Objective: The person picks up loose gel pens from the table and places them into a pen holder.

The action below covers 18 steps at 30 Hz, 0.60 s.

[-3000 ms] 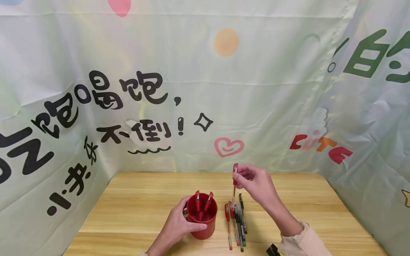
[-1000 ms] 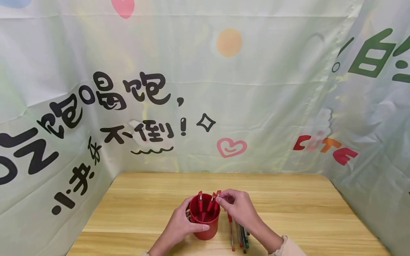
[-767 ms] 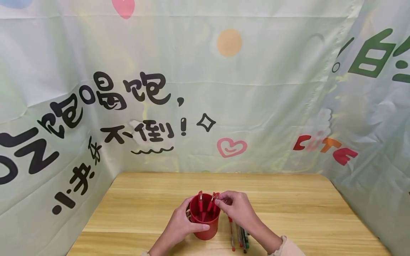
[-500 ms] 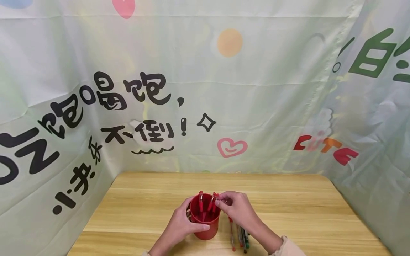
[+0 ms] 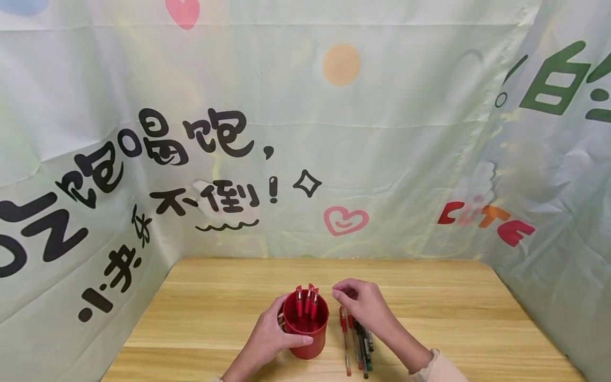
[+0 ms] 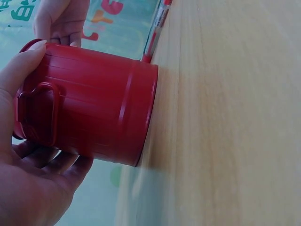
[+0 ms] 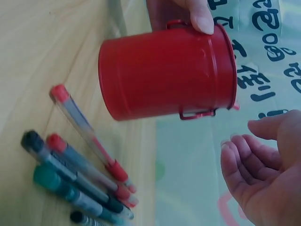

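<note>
A small red metal bucket (image 5: 308,347) with side handles stands upright on the wooden table. My left hand (image 5: 268,330) grips it from the left, thumb across the front and fingers round the far side. Three red-capped gel pens (image 5: 299,302) stand inside, caps up, at the back of the rim. Just right of the bucket, my right hand (image 5: 366,303) is in the air with loosely bent fingers and nothing between them. Below that hand, several pens lie side by side: red ones (image 7: 84,127), black ones (image 7: 61,162) and a green one (image 7: 77,195).
The wooden table (image 5: 215,286) has rounded back corners. A pale printed cloth (image 5: 406,159) hangs behind it and along both sides, with black lettering at the left. The loose pens lie close to the bucket's right side.
My right hand brought a red pen from the pile into the bucket, let it go and drew back to the right. The pens inside shifted together. My left hand stays on the bucket.
</note>
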Motion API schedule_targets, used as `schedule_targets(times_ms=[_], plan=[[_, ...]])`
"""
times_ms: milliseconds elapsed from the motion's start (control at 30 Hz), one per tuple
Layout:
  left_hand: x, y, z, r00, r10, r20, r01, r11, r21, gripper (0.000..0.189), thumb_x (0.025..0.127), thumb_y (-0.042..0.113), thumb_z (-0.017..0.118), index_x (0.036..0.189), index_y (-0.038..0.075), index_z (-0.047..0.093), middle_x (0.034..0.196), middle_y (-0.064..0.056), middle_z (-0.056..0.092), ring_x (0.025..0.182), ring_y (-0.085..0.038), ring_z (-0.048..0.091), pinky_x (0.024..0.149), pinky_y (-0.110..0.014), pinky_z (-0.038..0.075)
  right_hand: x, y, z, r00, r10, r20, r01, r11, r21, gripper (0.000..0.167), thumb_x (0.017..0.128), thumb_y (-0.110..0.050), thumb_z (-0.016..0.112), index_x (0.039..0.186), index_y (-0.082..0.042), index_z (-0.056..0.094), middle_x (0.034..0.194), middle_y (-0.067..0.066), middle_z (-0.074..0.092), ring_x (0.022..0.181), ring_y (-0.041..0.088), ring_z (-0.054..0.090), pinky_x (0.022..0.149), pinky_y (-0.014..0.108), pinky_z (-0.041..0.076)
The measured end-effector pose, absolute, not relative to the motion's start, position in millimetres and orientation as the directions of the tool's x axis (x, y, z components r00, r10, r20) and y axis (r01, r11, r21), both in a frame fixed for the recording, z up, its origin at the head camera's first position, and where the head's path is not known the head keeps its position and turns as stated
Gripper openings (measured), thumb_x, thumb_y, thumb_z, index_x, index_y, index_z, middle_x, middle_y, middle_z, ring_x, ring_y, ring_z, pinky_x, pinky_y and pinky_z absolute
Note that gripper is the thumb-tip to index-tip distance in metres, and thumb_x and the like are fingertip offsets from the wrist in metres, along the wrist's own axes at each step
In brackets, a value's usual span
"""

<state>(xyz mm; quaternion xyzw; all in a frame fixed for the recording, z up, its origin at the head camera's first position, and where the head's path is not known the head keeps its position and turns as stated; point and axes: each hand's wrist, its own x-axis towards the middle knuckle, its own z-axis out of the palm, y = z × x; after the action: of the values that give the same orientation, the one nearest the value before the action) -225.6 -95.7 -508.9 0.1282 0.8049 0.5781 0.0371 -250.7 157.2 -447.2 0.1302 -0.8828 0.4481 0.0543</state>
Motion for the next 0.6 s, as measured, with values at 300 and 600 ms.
schedule_targets(times_ms=[300,600], plan=[[-226.7,-94.2,-509.1,-0.967,0.244,0.073,0.145,0.292,0.945,0.097,0.070,0.038,0.097,0.150,0.016,0.047,0.146,-0.008,0.061,0.130,-0.028,0.062,0.100,-0.037,0.060,-265.0,175.4,-455.1,-0.976,-0.109,0.188,-0.214,0.637,-0.740,0.009,0.095,-0.012,0.074,0.103,-0.011,0.078,0.089,-0.002,0.076,0.078,0.006,0.067,0.067,0.019,0.056],[-227.3,-95.9,-510.7,-0.968,0.239,0.074,0.143,0.285,0.948,0.098,0.069,0.038,0.097,0.151,0.017,0.047,0.147,-0.008,0.060,0.131,-0.029,0.062,0.098,-0.035,0.060,-277.2,194.1,-472.7,-0.982,-0.053,0.183,-0.164,0.721,-0.673,0.018,0.094,-0.011,0.074,0.110,-0.002,0.078,0.094,0.004,0.078,0.083,0.014,0.071,0.068,0.029,0.060]])
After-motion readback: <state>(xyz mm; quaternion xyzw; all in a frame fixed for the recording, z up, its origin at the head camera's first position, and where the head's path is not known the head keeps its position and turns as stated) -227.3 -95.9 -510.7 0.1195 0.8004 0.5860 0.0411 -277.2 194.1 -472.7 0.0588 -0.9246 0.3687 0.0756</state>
